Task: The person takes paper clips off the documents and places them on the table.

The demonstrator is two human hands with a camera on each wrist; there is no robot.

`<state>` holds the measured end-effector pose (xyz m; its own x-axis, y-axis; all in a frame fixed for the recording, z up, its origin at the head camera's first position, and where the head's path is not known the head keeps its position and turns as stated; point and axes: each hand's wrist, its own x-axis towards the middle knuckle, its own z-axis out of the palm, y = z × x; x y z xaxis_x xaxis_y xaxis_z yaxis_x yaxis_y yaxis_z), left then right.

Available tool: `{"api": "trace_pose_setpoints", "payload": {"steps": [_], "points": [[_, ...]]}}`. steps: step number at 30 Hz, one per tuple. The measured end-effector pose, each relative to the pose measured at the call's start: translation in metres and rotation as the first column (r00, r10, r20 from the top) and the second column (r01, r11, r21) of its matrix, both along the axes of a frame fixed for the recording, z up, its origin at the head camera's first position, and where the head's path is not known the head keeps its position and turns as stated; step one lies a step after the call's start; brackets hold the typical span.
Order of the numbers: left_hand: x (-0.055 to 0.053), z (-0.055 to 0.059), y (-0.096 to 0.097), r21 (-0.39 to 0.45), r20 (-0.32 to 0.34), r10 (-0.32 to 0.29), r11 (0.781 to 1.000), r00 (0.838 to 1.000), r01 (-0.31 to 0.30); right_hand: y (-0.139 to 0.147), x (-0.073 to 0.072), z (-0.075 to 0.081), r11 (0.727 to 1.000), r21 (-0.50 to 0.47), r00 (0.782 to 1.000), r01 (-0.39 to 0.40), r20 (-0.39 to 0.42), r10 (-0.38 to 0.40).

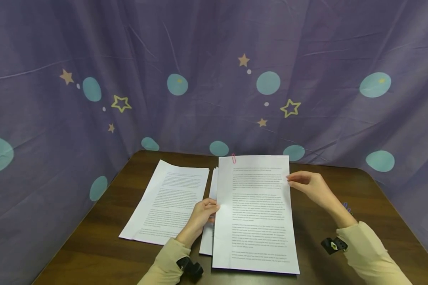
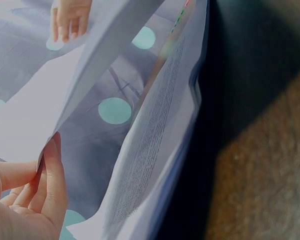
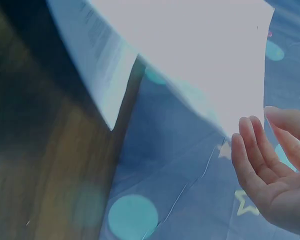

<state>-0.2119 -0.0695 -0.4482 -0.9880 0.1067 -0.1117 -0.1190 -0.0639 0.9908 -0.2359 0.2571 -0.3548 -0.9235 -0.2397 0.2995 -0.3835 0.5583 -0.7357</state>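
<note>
A stack of printed paper is held up in front of me, with a pink paper clip on its top edge. My left hand pinches its left edge about midway down; the left wrist view shows thumb and fingers on either side of the sheets. High on the right edge, my right hand pinches the paper between thumb and fingertips. In the right wrist view its fingers lie against the sheet's back. Behind the held stack, more paper shows partly.
Another printed paper stack lies on the brown wooden table at the left. Small purple-blue items sit beyond my right wrist, mostly hidden. A purple curtain with stars and dots hangs behind the table.
</note>
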Motion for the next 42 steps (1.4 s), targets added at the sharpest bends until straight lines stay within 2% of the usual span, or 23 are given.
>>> {"api": "trace_pose_setpoints", "payload": {"steps": [7,14,22,24,27,30,34,39,42], "points": [[-0.002,-0.002,0.0,-0.002,0.007,0.0,1.0,1.0,0.0,-0.023,-0.008,0.01,1.0,-0.01,1.0,-0.018,0.007,0.018],[0.0,0.001,0.003,-0.018,0.0,0.018,1.0,1.0,-0.018,-0.046,-0.015,0.02,0.998,-0.031,0.998,-0.054,0.012,0.055],[0.001,0.001,0.005,-0.012,0.004,0.018,1.0,1.0,-0.018,-0.066,-0.02,0.026,0.995,-0.051,0.996,-0.084,-0.015,0.084],[0.001,0.003,0.005,-0.012,0.008,0.016,1.0,1.0,-0.016,-0.071,-0.021,0.028,0.995,-0.062,0.997,-0.082,-0.008,0.081],[0.007,0.013,0.007,-0.017,0.008,0.014,1.0,1.0,-0.014,-0.079,-0.021,0.032,0.995,-0.071,0.997,-0.076,-0.008,0.076],[0.007,0.011,0.008,-0.021,0.002,0.026,0.999,1.0,-0.026,-0.086,-0.023,0.035,0.993,-0.093,0.997,-0.071,-0.01,0.07],[0.002,0.003,0.008,-0.018,0.005,0.026,1.0,1.0,-0.026,-0.097,-0.026,0.036,0.992,-0.115,0.999,-0.051,-0.013,0.05],[0.012,0.019,0.009,-0.027,0.006,0.007,1.0,1.0,-0.007,-0.109,-0.029,0.035,0.991,-0.128,0.999,-0.049,-0.017,0.048],[0.017,0.025,0.009,-0.027,0.0,-0.002,1.0,1.0,0.002,-0.114,-0.032,0.035,0.99,-0.133,0.998,-0.054,-0.021,0.051]]}}
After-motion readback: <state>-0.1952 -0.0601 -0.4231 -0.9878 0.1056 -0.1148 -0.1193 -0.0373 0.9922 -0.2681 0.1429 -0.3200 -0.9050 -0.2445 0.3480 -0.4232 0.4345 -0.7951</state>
